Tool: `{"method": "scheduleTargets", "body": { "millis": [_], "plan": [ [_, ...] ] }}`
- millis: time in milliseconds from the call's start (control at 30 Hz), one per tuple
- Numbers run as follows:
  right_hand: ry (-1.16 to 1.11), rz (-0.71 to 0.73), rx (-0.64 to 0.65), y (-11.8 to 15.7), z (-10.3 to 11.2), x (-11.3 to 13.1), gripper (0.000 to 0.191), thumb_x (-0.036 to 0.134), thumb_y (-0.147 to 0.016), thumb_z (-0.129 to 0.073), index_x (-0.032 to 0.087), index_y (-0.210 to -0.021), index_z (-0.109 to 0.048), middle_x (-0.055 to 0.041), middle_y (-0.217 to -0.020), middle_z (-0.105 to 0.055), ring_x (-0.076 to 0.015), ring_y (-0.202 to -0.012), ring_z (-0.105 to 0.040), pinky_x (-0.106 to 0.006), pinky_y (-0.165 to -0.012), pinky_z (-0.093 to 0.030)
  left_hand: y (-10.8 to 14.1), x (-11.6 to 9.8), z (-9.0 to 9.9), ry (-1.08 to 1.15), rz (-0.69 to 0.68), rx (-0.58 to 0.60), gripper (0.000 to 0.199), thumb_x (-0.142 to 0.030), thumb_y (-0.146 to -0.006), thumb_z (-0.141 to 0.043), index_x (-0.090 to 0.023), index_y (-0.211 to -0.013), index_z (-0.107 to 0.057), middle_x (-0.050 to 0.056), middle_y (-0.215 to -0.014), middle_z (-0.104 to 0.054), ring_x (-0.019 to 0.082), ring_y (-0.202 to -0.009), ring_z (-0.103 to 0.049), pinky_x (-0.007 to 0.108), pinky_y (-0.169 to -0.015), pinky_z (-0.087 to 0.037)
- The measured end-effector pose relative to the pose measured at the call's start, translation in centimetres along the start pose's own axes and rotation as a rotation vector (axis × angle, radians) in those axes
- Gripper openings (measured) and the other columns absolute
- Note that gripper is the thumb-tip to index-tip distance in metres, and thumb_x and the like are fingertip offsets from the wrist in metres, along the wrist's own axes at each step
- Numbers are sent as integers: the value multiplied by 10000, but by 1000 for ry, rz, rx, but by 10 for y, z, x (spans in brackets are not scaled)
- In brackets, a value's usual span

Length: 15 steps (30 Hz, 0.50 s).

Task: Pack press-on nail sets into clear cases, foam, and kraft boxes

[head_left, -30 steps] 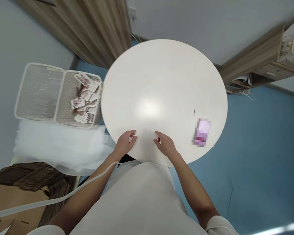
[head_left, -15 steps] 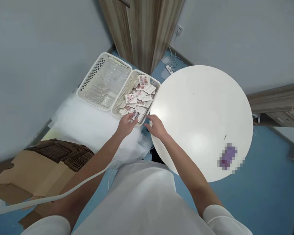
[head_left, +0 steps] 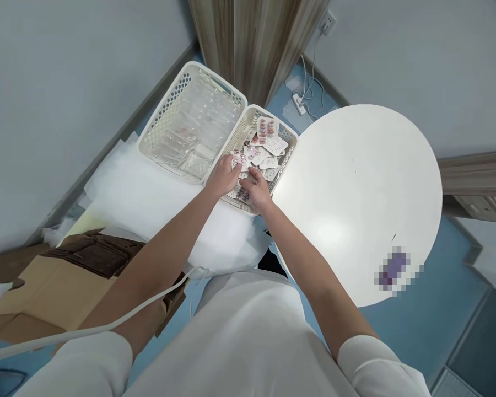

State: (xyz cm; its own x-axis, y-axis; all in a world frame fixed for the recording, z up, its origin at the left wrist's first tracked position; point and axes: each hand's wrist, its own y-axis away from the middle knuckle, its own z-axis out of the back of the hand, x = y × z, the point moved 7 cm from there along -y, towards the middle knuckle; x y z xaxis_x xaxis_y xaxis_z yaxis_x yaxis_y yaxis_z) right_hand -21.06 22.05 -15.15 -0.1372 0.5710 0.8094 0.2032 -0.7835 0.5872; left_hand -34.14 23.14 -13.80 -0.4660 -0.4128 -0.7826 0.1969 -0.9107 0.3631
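Note:
A white perforated basket point(head_left: 291, 144) holds a loose pile of small printed cards point(head_left: 267, 128) with rows of coloured pieces on them. Over its near left part, my left hand point(head_left: 224, 175) grips a card point(head_left: 240, 160) between thumb and fingers. Close beside it, my right hand point(head_left: 257, 189) reaches over the cards with its fingers bent and a little apart; nothing shows in its grasp. Against the left side of that basket stands a larger white basket point(head_left: 151, 122), filled with clear plastic packs point(head_left: 198, 118).
A round white table point(head_left: 367, 187) stands at the right, with a pixelated purple object point(head_left: 393, 267) on it. White wrapping sheets point(head_left: 149, 190) lie below the baskets. Flattened cardboard point(head_left: 58, 284) is at lower left. A white cable point(head_left: 107, 329) crosses my left arm. A power strip point(head_left: 298, 103) lies behind.
Both hands have moved further up over the cards, and my left hand has taken hold of a card. The camera view has shifted, so the baskets appear larger and the table further right.

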Motion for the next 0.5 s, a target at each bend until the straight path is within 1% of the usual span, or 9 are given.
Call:
{"method": "scheduleTargets", "body": {
  "millis": [133, 233, 333, 433, 500],
  "plan": [
    [11, 17, -11, -8, 1, -4, 641, 295, -659, -629, 220, -1249, -391, -74, -1254, -467, -155, -1042, -523, -272, -814, -474, -11, 3, -6, 5, -9, 41, 439, -385, -832, -377, -188, -1222, -423, 109, -1298, -423, 269, -1268, -296, 441, -1045, -208],
    [10, -14, 8, -11, 3, -7, 628, 286, -671, -617, 187, -1250, -394, -78, -1150, -549, -148, -954, -565, -294, -817, -475, -11, 1, -6, 4, -16, 46, 411, -370, -836, -367, -191, -1198, -446, 107, -1278, -432, 268, -1255, -312, 434, -1039, -219],
    [-8, -29, 2, -12, 7, -9, 600, 278, -683, -604, 171, -1240, -407, -63, -1054, -593, -137, -891, -583, -301, -820, -472, -5, -2, -6, -5, 7, 58, 422, -362, -834, -375, -188, -1215, -429, 112, -1295, -399, 272, -1253, -313, 436, -1035, -224],
    [-25, -26, -23, -10, 11, -7, 612, 278, -674, -608, 166, -1241, -405, -47, -1007, -597, -132, -903, -577, -285, -826, -467, 5, -3, -8, -9, 32, 67, 449, -355, -823, -410, -174, -1233, -408, 127, -1294, -381, 277, -1245, -319, 436, -1029, -229],
    [-13, -5, -18, -7, 12, -2, 640, 296, -683, -599, 162, -1267, -374, -41, -974, -599, -133, -911, -573, -280, -820, -467, 13, -3, -9, 22, 34, 36, 463, -364, -813, -437, -170, -1232, -407, 131, -1266, -401, 276, -1226, -340, 436, -1017, -247]
  ]
}}
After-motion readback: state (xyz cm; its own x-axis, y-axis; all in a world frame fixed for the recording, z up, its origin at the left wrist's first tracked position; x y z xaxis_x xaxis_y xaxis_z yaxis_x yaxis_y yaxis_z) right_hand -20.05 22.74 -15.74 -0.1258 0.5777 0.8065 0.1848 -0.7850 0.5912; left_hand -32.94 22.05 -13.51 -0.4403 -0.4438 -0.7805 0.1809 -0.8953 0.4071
